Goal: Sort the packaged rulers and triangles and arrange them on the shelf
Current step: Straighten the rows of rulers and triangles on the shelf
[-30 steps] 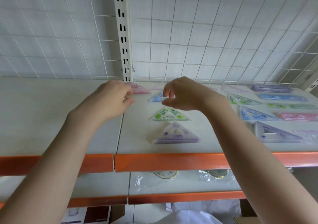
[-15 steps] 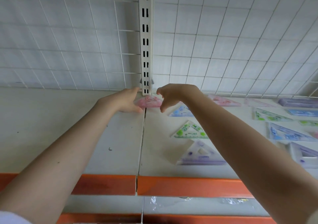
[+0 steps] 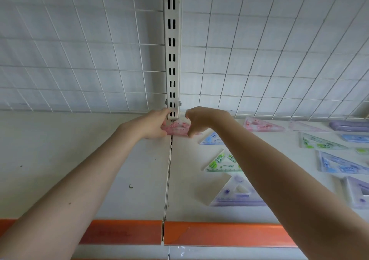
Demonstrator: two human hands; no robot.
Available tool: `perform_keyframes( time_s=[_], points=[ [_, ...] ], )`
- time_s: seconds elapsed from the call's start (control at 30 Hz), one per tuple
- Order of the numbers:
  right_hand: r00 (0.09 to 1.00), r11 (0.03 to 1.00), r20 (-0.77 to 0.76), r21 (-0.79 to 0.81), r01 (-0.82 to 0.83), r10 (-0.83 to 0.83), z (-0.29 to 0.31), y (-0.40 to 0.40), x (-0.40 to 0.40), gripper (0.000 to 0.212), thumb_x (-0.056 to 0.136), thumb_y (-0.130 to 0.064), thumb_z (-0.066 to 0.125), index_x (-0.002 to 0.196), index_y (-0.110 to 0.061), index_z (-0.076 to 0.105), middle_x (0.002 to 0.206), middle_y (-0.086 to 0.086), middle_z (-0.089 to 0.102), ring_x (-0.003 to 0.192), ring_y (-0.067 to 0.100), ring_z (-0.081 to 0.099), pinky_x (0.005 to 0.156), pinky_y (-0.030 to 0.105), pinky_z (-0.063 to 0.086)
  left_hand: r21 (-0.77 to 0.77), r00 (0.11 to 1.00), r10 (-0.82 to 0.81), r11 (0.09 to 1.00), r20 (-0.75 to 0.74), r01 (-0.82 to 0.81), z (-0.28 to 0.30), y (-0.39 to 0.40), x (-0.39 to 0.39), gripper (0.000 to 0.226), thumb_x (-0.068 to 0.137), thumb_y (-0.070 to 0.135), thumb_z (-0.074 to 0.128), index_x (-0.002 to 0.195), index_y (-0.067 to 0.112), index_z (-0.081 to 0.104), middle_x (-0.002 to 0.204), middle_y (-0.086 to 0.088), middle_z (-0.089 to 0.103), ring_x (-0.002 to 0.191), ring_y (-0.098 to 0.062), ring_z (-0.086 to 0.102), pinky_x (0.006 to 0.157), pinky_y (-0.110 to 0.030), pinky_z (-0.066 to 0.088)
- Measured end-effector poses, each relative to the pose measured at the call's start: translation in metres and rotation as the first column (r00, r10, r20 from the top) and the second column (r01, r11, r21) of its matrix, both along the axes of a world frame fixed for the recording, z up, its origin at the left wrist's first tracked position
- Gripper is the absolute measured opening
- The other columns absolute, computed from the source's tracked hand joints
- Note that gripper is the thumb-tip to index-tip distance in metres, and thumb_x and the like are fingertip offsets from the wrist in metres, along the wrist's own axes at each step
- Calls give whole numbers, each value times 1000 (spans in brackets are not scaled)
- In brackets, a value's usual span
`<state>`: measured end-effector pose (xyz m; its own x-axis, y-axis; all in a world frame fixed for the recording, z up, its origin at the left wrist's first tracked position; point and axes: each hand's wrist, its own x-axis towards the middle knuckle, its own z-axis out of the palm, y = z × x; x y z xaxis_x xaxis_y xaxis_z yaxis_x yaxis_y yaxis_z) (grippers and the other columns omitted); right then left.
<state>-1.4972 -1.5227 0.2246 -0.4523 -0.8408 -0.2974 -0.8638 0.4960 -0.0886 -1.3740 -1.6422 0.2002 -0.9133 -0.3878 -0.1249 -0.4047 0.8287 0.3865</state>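
Observation:
A pink packaged triangle (image 3: 178, 128) lies at the back of the white shelf (image 3: 99, 159), right under the slotted upright (image 3: 172, 60). My left hand (image 3: 152, 125) grips its left end and my right hand (image 3: 197, 120) pinches its right end with curled fingers. In a column towards me lie a blue triangle (image 3: 210, 139), a green triangle (image 3: 221, 162) and a purple triangle (image 3: 236, 194), partly hidden by my right forearm. Further right lie another pink triangle (image 3: 261, 124) and other triangles, with packaged rulers (image 3: 349, 124) at the far right.
A wire grid panel (image 3: 259, 50) closes the back of the shelf. An orange strip (image 3: 219, 233) runs along the front edge. A seam (image 3: 169, 169) divides the shelf into two boards; the left board carries only a few specks.
Both hands have reached further back with the pink triangle and set it against the back grid under the upright. My view has moved closer and shifted left.

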Motion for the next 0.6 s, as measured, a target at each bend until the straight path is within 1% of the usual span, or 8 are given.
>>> perform_keyframes(
  time_s=[0.1,0.17,0.23,0.3,0.33,0.37,0.43,0.6],
  points=[
    [1000,1000,20,-10,-4,4,-1,0,0,52,77,-25,68,122,-5,53,122,12,55,110,27,55,84,34,47,-13,1000,17,1000,4,-17,0,4,1,62,84,12,59,139,14,31,118,-6,57,103,-23,57,92,-40,49],
    [1000,1000,22,-16,-18,19,-1,-2,4,49,77,-24,68,120,-3,54,119,13,57,107,27,56,78,31,46,-2,1000,20,1000,-11,-20,0,10,0,61,84,10,58,139,14,33,115,-6,58,101,-23,58,91,-40,49],
    [999,1000,35,-8,-19,19,1,-3,4,45,76,-24,69,113,-3,56,113,11,58,102,27,57,76,31,45,25,999,48,999,-23,-47,1,10,1,62,83,9,59,139,15,33,116,-6,58,101,-22,57,92,-38,49],
    [999,1000,38,10,-14,13,4,0,0,26,75,-23,69,87,-4,58,91,7,57,86,25,55,70,29,43,36,996,86,996,-21,-85,2,7,7,64,83,10,61,140,16,33,119,-7,58,103,-22,57,93,-36,48],
    [999,1000,34,12,-7,7,5,2,-2,22,74,-23,69,72,-6,54,79,5,54,78,23,52,66,28,40,38,994,103,994,-24,-102,3,6,9,64,84,10,61,141,15,33,120,-8,58,104,-22,57,93,-35,47],
    [999,1000,34,14,-1,1,5,4,-3,27,73,-22,69,62,-9,49,70,3,51,73,22,49,63,27,38,41,993,114,993,-31,-113,3,8,11,62,85,9,60,141,14,34,120,-9,58,104,-23,57,93,-33,47],
    [1000,1000,28,1,-6,6,2,4,-2,31,74,-24,68,60,-11,44,67,1,47,71,21,48,62,27,37,47,991,129,991,-46,-127,5,13,11,59,86,5,57,140,11,36,119,-11,58,104,-25,57,91,-32,47],
    [999,999,21,-12,-31,31,3,1,2,30,76,-24,68,68,-15,41,73,1,44,76,22,49,63,27,38,47,983,178,983,-48,-176,2,17,8,57,84,3,56,138,8,39,119,-13,58,104,-26,57,91,-33,48]
  ],
)
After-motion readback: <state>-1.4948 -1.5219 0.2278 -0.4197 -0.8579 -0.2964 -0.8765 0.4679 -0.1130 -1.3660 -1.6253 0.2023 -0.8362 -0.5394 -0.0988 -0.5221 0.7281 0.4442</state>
